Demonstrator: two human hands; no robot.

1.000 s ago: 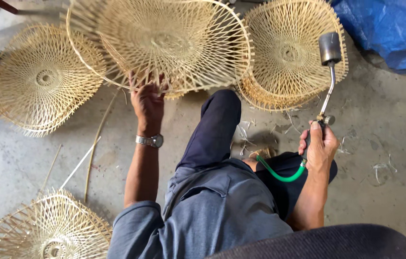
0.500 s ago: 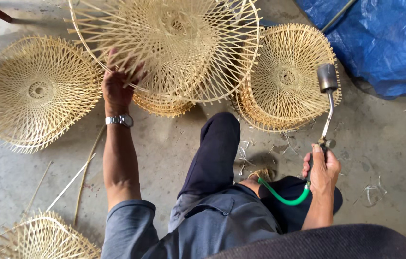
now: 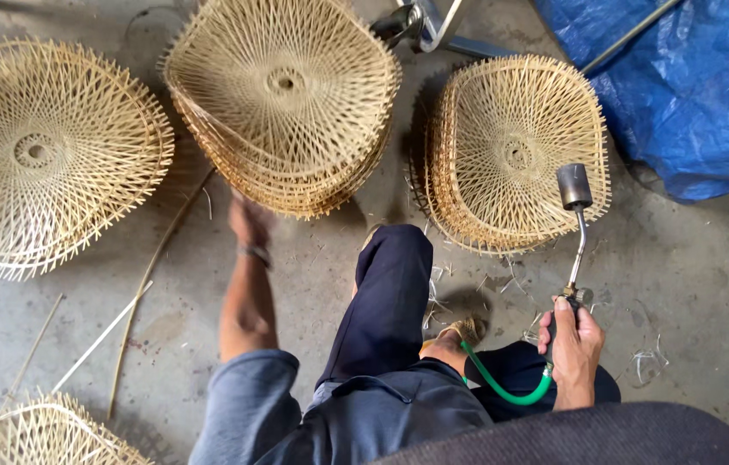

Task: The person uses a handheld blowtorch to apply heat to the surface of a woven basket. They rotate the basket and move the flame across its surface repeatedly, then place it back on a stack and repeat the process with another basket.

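My left hand [image 3: 248, 222] is blurred and sits at the near rim of the middle stack of woven bamboo baskets [image 3: 283, 95]; the blur hides whether its fingers still grip the rim. A watch is on that wrist. My right hand [image 3: 573, 349] is shut on the handle of a gas torch [image 3: 575, 224]. The torch's metal nozzle points up and away, close to the near edge of the right-hand basket stack [image 3: 515, 146]. A green hose [image 3: 502, 392] curves from the torch handle back toward my lap.
Another round woven basket [image 3: 37, 155] lies at the left and one more [image 3: 37, 435] at the bottom left. Loose bamboo strips [image 3: 127, 314] lie on the concrete floor. A blue tarp [image 3: 683, 86] fills the top right, a metal stand [image 3: 425, 21] the top. My outstretched leg [image 3: 390, 293] lies between the stacks.
The basket my left hand held up now lies on the middle stack. The hand has dropped to the stack's near rim. The torch hand has hardly moved.
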